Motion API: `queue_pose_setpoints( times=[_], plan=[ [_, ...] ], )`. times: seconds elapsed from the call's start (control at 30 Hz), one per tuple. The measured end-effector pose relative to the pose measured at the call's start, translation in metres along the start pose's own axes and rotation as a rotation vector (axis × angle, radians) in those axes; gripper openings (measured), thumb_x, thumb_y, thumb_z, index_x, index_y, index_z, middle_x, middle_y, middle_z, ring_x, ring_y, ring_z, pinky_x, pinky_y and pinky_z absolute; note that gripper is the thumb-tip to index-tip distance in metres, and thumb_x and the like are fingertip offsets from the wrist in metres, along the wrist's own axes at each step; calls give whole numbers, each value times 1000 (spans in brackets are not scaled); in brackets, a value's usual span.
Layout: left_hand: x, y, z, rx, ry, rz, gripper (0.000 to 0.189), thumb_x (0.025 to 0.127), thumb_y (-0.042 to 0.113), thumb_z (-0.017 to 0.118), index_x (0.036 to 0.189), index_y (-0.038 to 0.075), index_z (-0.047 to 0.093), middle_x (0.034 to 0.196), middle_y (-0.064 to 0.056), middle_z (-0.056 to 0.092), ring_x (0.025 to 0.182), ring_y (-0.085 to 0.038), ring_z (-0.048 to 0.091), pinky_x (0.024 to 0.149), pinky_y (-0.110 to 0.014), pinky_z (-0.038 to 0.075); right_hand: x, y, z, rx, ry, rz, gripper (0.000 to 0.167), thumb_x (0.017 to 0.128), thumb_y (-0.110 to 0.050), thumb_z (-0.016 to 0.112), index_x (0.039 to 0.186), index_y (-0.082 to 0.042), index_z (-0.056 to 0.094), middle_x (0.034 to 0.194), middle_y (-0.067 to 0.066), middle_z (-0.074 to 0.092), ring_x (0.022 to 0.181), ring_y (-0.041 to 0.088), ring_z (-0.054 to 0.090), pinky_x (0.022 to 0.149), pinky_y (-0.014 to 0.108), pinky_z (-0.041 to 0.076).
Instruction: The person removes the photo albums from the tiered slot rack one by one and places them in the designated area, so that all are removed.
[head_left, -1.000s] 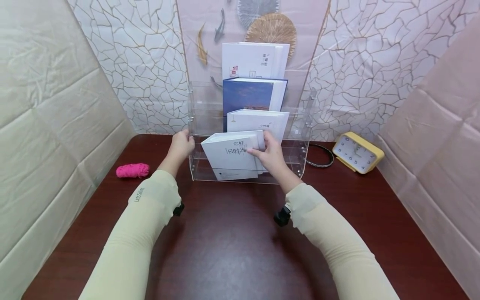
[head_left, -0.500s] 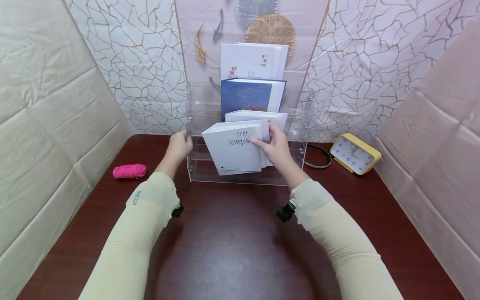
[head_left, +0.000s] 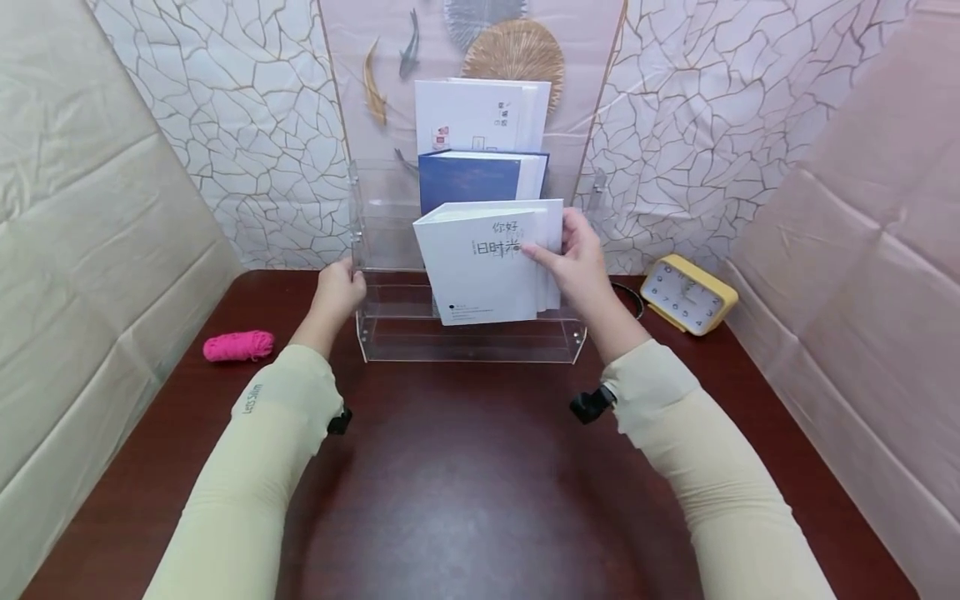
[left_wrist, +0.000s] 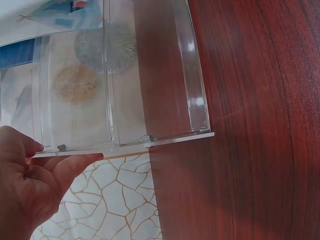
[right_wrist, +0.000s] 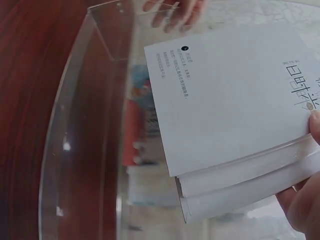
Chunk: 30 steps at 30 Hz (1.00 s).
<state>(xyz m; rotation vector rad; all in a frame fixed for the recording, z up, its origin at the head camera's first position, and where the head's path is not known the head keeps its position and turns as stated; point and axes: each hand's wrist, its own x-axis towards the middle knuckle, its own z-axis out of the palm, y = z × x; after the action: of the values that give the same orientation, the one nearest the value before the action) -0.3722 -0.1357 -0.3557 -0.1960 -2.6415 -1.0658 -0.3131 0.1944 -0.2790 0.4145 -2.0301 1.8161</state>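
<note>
My right hand (head_left: 583, 265) pinches a white hardcover book (head_left: 483, 271) by its right edge, thumb on the cover and fingers behind. Dark Chinese characters mark that cover. The book hangs tilted in front of a clear acrylic tiered rack (head_left: 468, 348), above its lowest tier. At the rack's left side, my left hand (head_left: 337, 290) grips the clear side panel (left_wrist: 175, 139), thumb inside and fingers outside in the left wrist view. Behind the held book stand a blue book (head_left: 468, 179) and, farther up, another white book (head_left: 465, 117). A further book is mostly hidden behind the held one.
On the dark red table (head_left: 450, 467), a pink yarn skein (head_left: 238, 346) lies left of the rack. A yellow alarm clock (head_left: 690, 293) stands at the right, beside a dark ring (head_left: 633, 302) partly hidden by my right arm. Cloth-covered walls enclose the back and sides.
My right hand has lifted the white book up and to the right, out of the rack's lowest tier. My left hand keeps its grip on the side panel. The head view has shifted slightly.
</note>
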Motion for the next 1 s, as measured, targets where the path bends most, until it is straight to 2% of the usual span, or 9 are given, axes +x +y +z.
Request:
queue_pose_setpoints(
  times=[0.17, 0.37, 0.47, 0.53, 0.57, 0.67, 0.8, 0.93, 1.0],
  plan=[
    [-1, -3, 4, 6, -14, -10, 31, 92, 6, 43, 115, -12, 55, 96, -31, 61, 99, -40, 55, 89, -49, 43, -13, -26, -40, 129, 56, -10, 38, 74, 12, 70, 108, -1, 56, 102, 12, 66, 92, 23, 62, 80, 30, 51],
    [-4, -6, 0, 26, 7, -8, 25, 91, 5, 43, 104, -12, 55, 96, -32, 60, 98, -44, 54, 87, -51, 43, -38, -49, -103, 299, 76, -31, 35, 78, 18, 63, 108, 3, 57, 98, 12, 68, 87, 20, 65, 72, 27, 54],
    [-4, -6, -3, 22, 19, 4, 24, 90, 5, 43, 102, -12, 55, 94, -32, 60, 97, -45, 54, 86, -52, 42, -54, -46, -137, 371, 81, 19, 33, 80, 18, 60, 109, 4, 55, 99, 14, 68, 86, 20, 66, 70, 28, 54],
    [-4, -5, -5, 16, 24, 11, 24, 91, 5, 43, 103, -12, 55, 93, -32, 60, 97, -45, 54, 86, -52, 42, -65, -40, -158, 378, 96, 107, 32, 81, 16, 60, 110, 3, 55, 99, 13, 68, 85, 20, 67, 69, 29, 55],
    [-4, -4, -6, 16, 25, 15, 24, 91, 5, 43, 102, -12, 55, 93, -32, 60, 97, -45, 54, 86, -53, 42, -71, -36, -169, 363, 104, 161, 31, 82, 14, 61, 110, 2, 56, 98, 12, 69, 85, 20, 67, 69, 30, 55],
    [-4, -2, -7, 11, 18, 24, 23, 91, 5, 42, 102, -12, 54, 92, -32, 60, 96, -45, 54, 86, -53, 42, -86, -20, -199, 214, 124, 347, 25, 83, 6, 65, 104, -6, 60, 91, 5, 70, 77, 16, 67, 63, 28, 55],
    [-5, 1, -5, 6, 8, 34, 23, 91, 5, 42, 101, -12, 55, 91, -32, 60, 95, -45, 55, 85, -53, 43, -104, 6, -234, -84, 86, 557, 21, 85, -7, 68, 102, -9, 56, 79, -6, 68, 67, 10, 64, 58, 26, 53],
    [-5, 1, -2, -5, 1, 34, 23, 92, 5, 42, 102, -11, 55, 91, -30, 61, 92, -42, 55, 83, -52, 44, -116, 32, -258, -328, 3, 712, 46, 89, -19, 64, 124, 1, 42, 78, -13, 62, 69, 9, 61, 61, 29, 51],
    [-6, 1, -2, -5, 1, 33, 23, 92, 6, 42, 101, -11, 55, 86, -29, 61, 89, -41, 55, 81, -52, 44, -120, 43, -266, -377, -30, 760, 59, 91, -21, 62, 134, 7, 33, 79, -14, 61, 71, 9, 60, 63, 30, 50]
  ],
)
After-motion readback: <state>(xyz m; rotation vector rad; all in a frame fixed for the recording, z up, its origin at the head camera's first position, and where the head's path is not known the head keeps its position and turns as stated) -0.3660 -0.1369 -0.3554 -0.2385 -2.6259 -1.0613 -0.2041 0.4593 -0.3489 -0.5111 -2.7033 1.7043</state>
